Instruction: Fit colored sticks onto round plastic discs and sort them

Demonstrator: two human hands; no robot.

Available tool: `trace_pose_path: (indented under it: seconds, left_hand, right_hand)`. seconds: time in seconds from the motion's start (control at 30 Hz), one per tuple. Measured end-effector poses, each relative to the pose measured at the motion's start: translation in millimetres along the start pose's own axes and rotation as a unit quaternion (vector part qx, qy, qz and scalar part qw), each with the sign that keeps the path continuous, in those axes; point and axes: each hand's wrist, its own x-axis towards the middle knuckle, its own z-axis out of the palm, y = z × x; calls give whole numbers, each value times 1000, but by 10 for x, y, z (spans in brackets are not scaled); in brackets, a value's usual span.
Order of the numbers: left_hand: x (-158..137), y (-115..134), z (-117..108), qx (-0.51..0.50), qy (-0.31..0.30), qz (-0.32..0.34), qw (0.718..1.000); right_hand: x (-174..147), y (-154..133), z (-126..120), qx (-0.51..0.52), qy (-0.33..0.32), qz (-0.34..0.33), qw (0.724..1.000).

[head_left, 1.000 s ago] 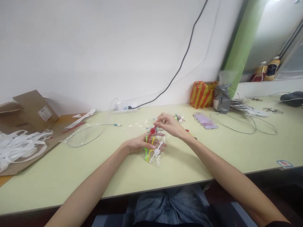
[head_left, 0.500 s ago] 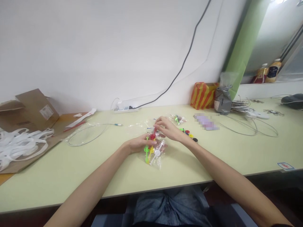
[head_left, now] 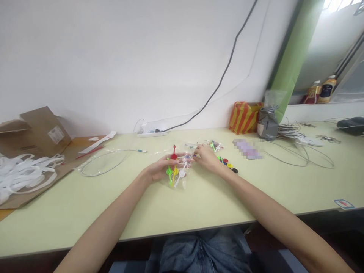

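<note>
A clear plastic bag [head_left: 184,184] is gripped in my left hand [head_left: 159,167], thumb on top. Green [head_left: 169,172], yellow [head_left: 175,171] and white [head_left: 182,173] arrow spinners show at its lower part. A red arrow spinner [head_left: 174,156] lies by my left thumb, its tip pointing away from me; whether it is inside the bag I cannot tell. Just right of the bag, my right hand [head_left: 207,158] has its fingers pinched together at a small blue piece [head_left: 195,155], partly hidden by the fingertips.
Coloured discs [head_left: 230,165] lie beside my right wrist. Behind them is another bag of spinners [head_left: 217,145]. A pixelated purple item [head_left: 247,148], a striped bag [head_left: 244,117] and cables stand right. Left are a coiled cable [head_left: 110,168], white straps [head_left: 25,174] and a cardboard box [head_left: 45,127].
My left hand and the bag have shifted left and slightly away from me. The red spinner now shows pointing away. My right hand has moved from above the bag to its right side.
</note>
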Motion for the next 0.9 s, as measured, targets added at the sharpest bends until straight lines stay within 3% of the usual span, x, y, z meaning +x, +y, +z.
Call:
trace_pose_path:
  seconds: [0.1,0.33,0.5,0.6,0.67,0.73,0.9]
  left_hand:
    - [11,-6,14,11,24,10,1000]
    - [37,-36,124,16,7,4,1000]
    - [57,-82,123,12,-14,-13,1000]
    - [79,-117,113,14,-31,-27,999]
    - [90,-129,110,16,-33,-29,999]
    - [97,-135,106,19,-27,-31,999]
    - [110,-149,78,24,-18,-36,999]
  right_hand:
    - [1,2,47,1,-15,13,1000]
    - [38,121,-52,183,-19,44,982]
    - [64,194,-373,359,115,91,922]
    - [41,143,-559,408,192,108,886]
    - [25,85,-625,438,210,101,868]
    - [22,37,-641,439,192,82,874]
    - [63,20,-570,316,187,51,929]
